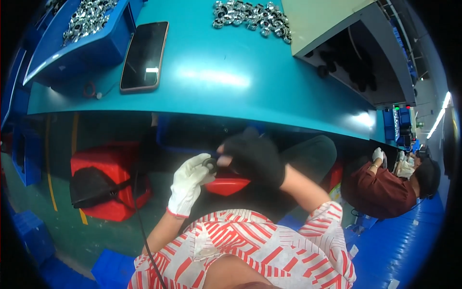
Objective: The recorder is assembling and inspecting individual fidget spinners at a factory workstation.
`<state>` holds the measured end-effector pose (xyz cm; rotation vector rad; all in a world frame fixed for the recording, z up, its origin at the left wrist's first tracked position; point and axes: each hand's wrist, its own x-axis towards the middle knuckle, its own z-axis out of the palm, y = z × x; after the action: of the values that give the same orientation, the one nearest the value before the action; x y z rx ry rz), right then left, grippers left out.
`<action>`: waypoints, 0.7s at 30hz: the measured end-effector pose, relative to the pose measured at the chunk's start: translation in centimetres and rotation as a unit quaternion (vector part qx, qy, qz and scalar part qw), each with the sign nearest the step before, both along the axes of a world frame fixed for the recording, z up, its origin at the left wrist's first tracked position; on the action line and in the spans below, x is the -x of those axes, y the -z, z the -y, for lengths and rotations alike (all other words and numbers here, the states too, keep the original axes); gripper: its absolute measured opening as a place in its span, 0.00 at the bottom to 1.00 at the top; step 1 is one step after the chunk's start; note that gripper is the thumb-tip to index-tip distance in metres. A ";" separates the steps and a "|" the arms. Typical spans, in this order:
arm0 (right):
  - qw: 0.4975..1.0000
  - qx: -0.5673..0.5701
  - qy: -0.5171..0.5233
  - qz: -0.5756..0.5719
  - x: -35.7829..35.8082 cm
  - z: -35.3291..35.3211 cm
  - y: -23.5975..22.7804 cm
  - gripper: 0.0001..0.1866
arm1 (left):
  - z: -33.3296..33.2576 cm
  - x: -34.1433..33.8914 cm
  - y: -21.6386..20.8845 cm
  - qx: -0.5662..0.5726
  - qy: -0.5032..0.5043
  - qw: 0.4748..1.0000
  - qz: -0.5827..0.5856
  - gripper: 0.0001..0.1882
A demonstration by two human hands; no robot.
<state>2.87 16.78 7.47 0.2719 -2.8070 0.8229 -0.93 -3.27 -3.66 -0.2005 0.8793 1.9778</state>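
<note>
My left hand (pixel 186 183), in a white knit glove, is closed around a small dark round part (pixel 210 164) with a ring-like face. Fingers and thumb pinch it at its edge, in front of the bench's near edge. Close beside it on the right is my right hand (pixel 255 159), in a black fingerless glove with bare fingertips. The right hand is smeared by motion, so what its fingers hold, if anything, cannot be made out. Below both hands, a blue bin (pixel 166 139) shows partly in shadow under the bench edge.
On the turquoise bench (pixel 202 62) lie a phone (pixel 144 58), a pile of shiny metal parts (pixel 252 17) and a blue bin (pixel 79 60) of similar parts. A box-like housing (pixel 337 29) stands right. A black bag (pixel 91 188) rests on a red stool (pixel 108 207). A co-worker (pixel 385 188) sits at right.
</note>
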 end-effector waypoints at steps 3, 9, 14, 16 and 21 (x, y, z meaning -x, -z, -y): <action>0.981 -0.017 0.152 -0.120 5.4 -6.2 -1.6 0.08 | 0.0 0.2 -0.4 0.034 -0.009 0.999 -0.009 0.20; 0.927 -0.189 0.322 -0.034 14.7 -17.2 -0.4 0.14 | -0.9 -0.1 -0.2 0.027 -0.004 0.999 -0.026 0.18; 0.923 -0.178 0.332 -0.073 15.2 -18.5 0.7 0.12 | -0.6 0.1 -0.6 0.027 0.000 0.999 -0.026 0.19; 0.929 -0.136 0.336 -0.079 14.5 -17.8 0.3 0.12 | -0.5 0.1 -0.7 0.024 0.000 0.999 -0.028 0.19; 0.935 -0.118 0.335 -0.001 12.0 -17.3 -0.4 0.16 | -0.7 -0.1 0.0 0.020 0.008 0.999 -0.037 0.18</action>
<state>-9.12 34.12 7.83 -0.6226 -2.6939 0.3219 -0.79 -2.52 -3.71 -0.1428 0.9654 1.9645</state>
